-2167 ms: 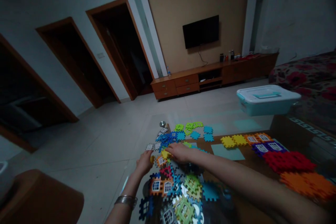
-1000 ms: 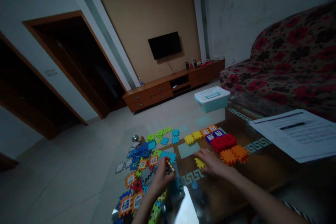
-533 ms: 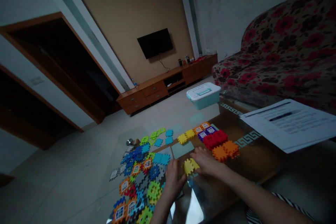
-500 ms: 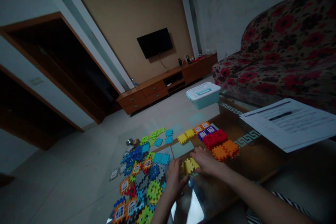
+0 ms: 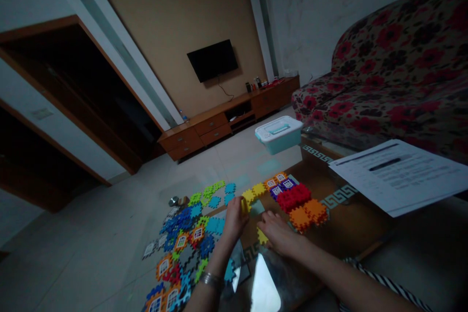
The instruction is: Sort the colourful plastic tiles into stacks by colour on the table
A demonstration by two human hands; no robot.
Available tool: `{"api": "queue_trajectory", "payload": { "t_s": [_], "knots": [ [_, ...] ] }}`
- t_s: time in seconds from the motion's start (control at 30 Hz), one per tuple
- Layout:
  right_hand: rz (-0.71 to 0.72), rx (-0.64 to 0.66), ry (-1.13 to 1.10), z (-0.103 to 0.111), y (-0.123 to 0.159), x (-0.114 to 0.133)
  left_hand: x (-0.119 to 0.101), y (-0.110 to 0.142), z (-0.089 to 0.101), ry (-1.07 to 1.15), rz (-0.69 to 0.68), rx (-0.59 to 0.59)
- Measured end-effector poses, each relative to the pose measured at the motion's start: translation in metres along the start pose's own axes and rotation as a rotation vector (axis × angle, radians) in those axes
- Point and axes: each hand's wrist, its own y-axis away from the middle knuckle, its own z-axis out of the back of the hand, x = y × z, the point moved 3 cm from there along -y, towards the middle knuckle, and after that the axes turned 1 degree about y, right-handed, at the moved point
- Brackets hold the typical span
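Pinching a yellow interlocking plastic tile (image 5: 244,206) tightly, the left hand (image 5: 234,219) has just lifted it away from a second yellow tile (image 5: 262,236), which the right hand (image 5: 278,234) touches with spread fingers on the glass table (image 5: 347,224).

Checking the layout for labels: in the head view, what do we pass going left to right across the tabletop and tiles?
blue interlocking tiles → left hand → right hand → red tile stack → printed paper sheets
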Motion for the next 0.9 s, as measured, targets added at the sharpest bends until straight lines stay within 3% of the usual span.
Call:
{"api": "queue_trajectory", "payload": {
  "t_s": [0.23, 0.53, 0.73, 0.8, 0.9],
  "knots": [
    [-0.010, 0.056, 0.027, 0.004, -0.001, 0.003, -0.018, -0.057, 0.001, -0.179, 0.010, 0.102],
    [0.021, 0.032, 0.003, -0.003, -0.005, -0.001, -0.025, -0.065, -0.004, -0.308, 0.095, 0.190],
    [-0.005, -0.017, 0.007, -0.006, -0.002, -0.007, -0.029, -0.034, 0.000, -0.203, 0.059, 0.044],
    [-0.021, -0.037, -0.010, -0.003, -0.002, -0.008, -0.019, -0.012, -0.004, -0.034, 0.065, 0.008],
    [-0.027, -0.061, -0.066, -0.001, -0.003, -0.009, 0.000, 0.024, -0.018, 0.310, 0.196, 0.015]
  ]
}}
